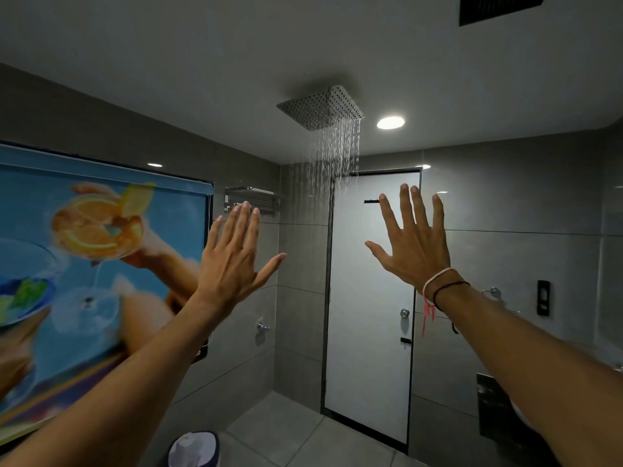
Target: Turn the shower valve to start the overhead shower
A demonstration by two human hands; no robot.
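A square metal overhead shower head (320, 107) hangs from the ceiling, and thin streams of water (332, 156) fall from it. Both my arms are raised in front of me with the palms facing away. My left hand (232, 254) is open with fingers together and the thumb out, in front of the grey tiled wall. My right hand (413, 241) is open with fingers spread, in front of the white door, and wears thread bracelets at the wrist. Neither hand touches anything. A small chrome fitting (262, 326) sits on the tiled wall; I cannot tell whether it is the valve.
A white door (367, 348) with a round lock stands ahead. A colourful roller blind (94, 264) covers the left wall, with a metal towel rack (251, 198) beside it. A bin (195, 448) stands on the floor at the bottom. A black panel (543, 297) hangs on the right wall.
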